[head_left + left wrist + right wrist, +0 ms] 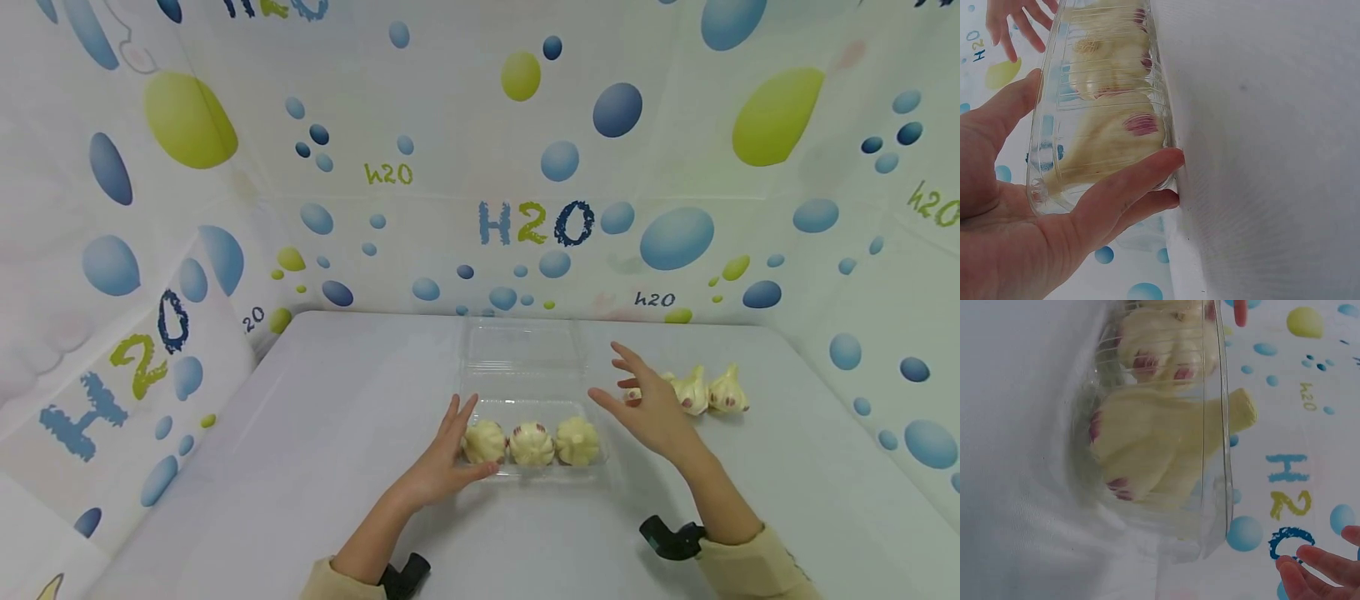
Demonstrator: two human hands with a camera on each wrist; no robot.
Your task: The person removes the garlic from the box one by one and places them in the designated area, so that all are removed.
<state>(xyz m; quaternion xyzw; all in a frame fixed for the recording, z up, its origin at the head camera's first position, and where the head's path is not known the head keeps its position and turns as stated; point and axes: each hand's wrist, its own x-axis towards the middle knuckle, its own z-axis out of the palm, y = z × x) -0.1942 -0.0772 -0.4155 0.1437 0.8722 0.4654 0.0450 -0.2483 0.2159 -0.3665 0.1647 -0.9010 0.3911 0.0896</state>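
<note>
A clear plastic clamshell box (551, 474) stands on the table, its lid (522, 343) folded back behind it. Three pale garlic bulbs (532, 443) with reddish-purple patches sit side by side in its base. My left hand (442, 468) holds the left end of the box, thumb and fingers on opposite sides of the wall (1047, 131). My right hand (654, 408) hovers past the right end, fingers spread and holding nothing. In the right wrist view, one bulb's stem (1242, 409) rises above the box rim (1227, 481).
Several more garlic bulbs (728, 390) lie in a row at the right, partly hidden behind my right hand. A white cloth covers the table (360, 375). Behind it hangs a sheet (450, 100) printed with blue and green drops and H2O lettering.
</note>
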